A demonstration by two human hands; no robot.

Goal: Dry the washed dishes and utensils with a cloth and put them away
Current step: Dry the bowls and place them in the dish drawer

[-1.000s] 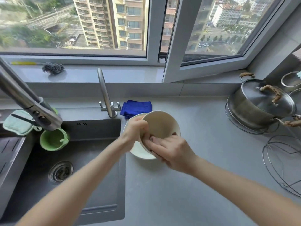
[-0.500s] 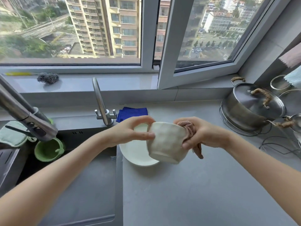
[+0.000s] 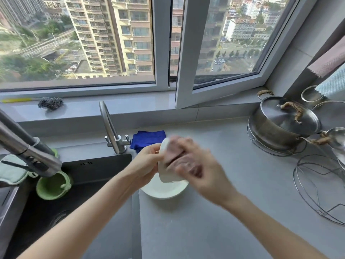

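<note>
Grip bowl [image 3: 164, 171] firmly in left hand [image 3: 144, 161] above plate [image 3: 164, 189], rub cloth [image 3: 173, 154] clutched in blurred right hand [image 3: 196, 165] round every wet face

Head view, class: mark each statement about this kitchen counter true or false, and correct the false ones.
1. The left hand holds the cream bowl. True.
2. The white plate lies in the sink. False: it lies on the counter, beside the sink.
3. The blue cloth is in the right hand. False: it lies folded behind the plate; the right hand holds a pinkish cloth.
4. The steel pot has its lid on. True.
</note>
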